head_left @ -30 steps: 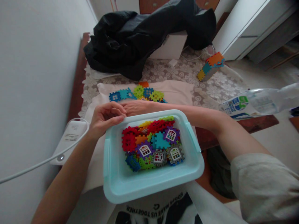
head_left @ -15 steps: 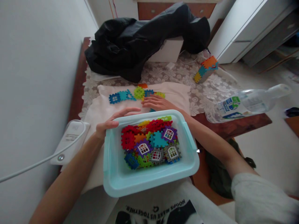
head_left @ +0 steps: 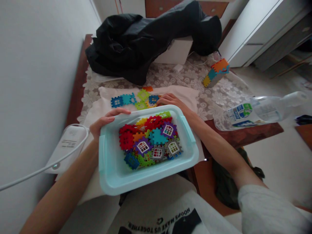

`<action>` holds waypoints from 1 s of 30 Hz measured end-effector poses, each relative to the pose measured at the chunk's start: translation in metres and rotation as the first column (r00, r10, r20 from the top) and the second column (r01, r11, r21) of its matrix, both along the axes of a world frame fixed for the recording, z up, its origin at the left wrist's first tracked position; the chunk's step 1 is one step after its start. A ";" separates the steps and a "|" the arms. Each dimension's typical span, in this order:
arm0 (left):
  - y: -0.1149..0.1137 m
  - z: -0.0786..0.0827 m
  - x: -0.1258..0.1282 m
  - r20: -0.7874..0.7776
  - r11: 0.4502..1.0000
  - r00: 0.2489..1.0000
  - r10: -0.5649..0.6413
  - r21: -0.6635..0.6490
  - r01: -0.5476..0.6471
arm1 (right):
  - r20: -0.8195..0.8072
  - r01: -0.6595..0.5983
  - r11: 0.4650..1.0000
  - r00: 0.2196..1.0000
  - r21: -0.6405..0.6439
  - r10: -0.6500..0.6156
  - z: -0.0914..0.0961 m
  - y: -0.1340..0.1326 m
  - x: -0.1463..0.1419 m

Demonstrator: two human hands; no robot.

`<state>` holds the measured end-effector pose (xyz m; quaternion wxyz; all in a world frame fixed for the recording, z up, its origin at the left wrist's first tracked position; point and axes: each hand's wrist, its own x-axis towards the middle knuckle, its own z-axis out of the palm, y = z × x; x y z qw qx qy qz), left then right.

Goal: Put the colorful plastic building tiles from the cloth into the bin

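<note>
My left hand (head_left: 101,124) grips the upper left corner of a light blue plastic tub (head_left: 117,187), thumb and fingers at its rim. The tub is tilted towards me and holds a heap of interlocking plastic tiles (head_left: 158,136) in several colours, some with window frames. Beyond the tub's far edge, my right hand (head_left: 170,100) rests on the cloth with its fingers curled together. What lies under those fingers is hidden. Beside them are a dark blue tile (head_left: 153,99), a yellow tile (head_left: 151,105) and lime green tiles (head_left: 143,94). Joined blue tiles (head_left: 123,100) lie farther left.
A white cloth (head_left: 97,112) covers part of the lace-covered table. At the back lies black sheeting (head_left: 136,42) over a white box (head_left: 176,52). A built tile block (head_left: 215,73) and a plastic bottle (head_left: 260,110) are at the right. A white corded device (head_left: 67,146) sits left.
The tub and my left hand have shifted left and slightly up in view. My right hand has moved a little right with its fingers more curled, uncovering tiles near the lime green one.
</note>
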<state>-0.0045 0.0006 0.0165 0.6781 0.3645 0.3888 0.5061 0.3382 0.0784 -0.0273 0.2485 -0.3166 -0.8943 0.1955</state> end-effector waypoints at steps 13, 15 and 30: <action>0.002 0.004 0.005 -0.081 0.996 0.993 -0.080 0.026 0.083 | 0.106 -0.057 0.987 0.993 0.151 0.041 -0.016 0.009 0.005; 0.001 0.004 0.007 -0.130 0.998 0.991 0.015 0.056 -0.008 | 0.084 -0.056 0.982 0.996 0.181 0.042 -0.016 0.007 0.005; -0.002 -0.002 0.008 -0.186 0.989 0.975 0.117 0.113 -0.097 | -0.140 0.339 0.899 0.940 0.277 -0.311 -0.041 0.026 0.015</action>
